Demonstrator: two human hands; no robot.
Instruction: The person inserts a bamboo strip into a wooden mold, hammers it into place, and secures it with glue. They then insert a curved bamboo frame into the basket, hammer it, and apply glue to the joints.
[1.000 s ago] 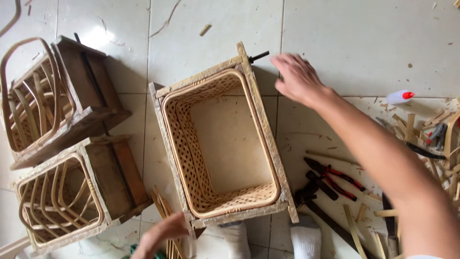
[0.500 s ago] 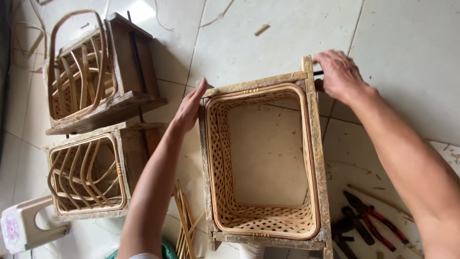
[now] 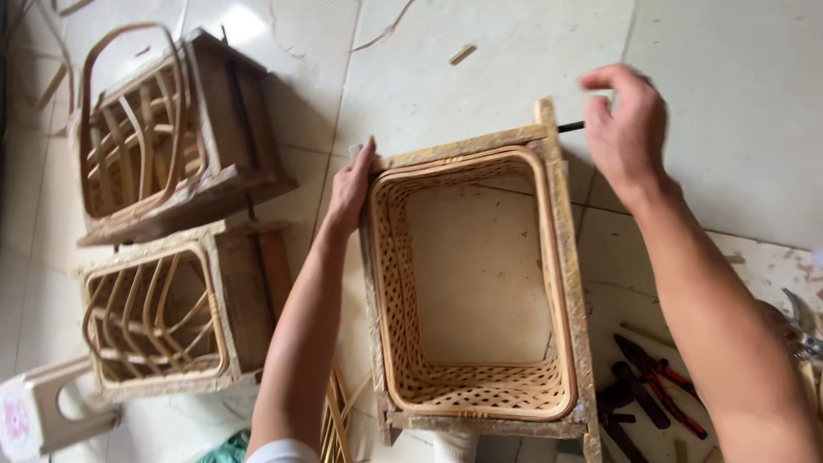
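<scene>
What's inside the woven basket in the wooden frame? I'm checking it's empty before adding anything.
Empty. The woven basket sits mouth-up in its wooden frame, and its bare flat bottom and woven walls show nothing inside.

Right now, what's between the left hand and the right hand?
Head view: the far rim of the woven basket in its wooden frame spans the gap, left hand on its left corner, right hand at the thin dark rod.
</scene>
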